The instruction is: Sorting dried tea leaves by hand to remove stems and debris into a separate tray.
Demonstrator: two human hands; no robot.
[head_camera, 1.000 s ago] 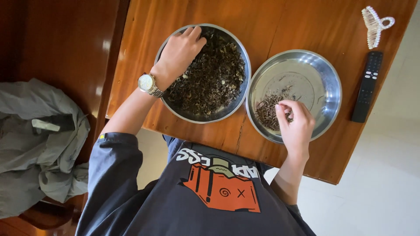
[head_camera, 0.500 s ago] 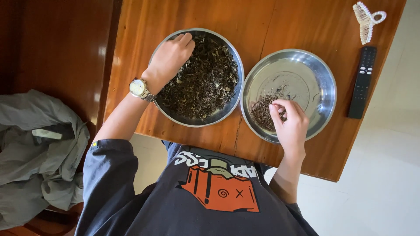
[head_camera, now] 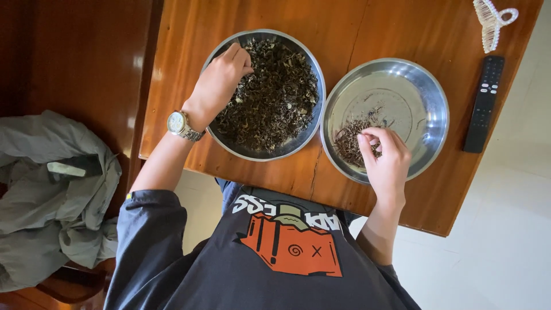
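Observation:
A steel bowl [head_camera: 220, 48] full of dark dried leaves [head_camera: 275, 97] stands on the wooden table. My left hand [head_camera: 221, 80], with a watch on its wrist, rests on the bowl's left side, fingertips bunched into the leaves. To the right, a second steel bowl [head_camera: 425, 97] holds only a small pile of thin stems [head_camera: 348, 140]. My right hand [head_camera: 385, 158] hovers over its near rim, fingertips pinched together at that pile. What is between the fingers is too small to make out.
A black remote control [head_camera: 485, 103] and a pale hair claw clip [head_camera: 492, 23] lie at the table's right edge. A grey jacket [head_camera: 51, 195] is heaped on a chair to the left. The table's near edge [head_camera: 298, 192] is just in front of my body.
My left hand has shifted slightly within the leaf bowl, its fingers now curled into the leaves. My right hand stays at the stem pile.

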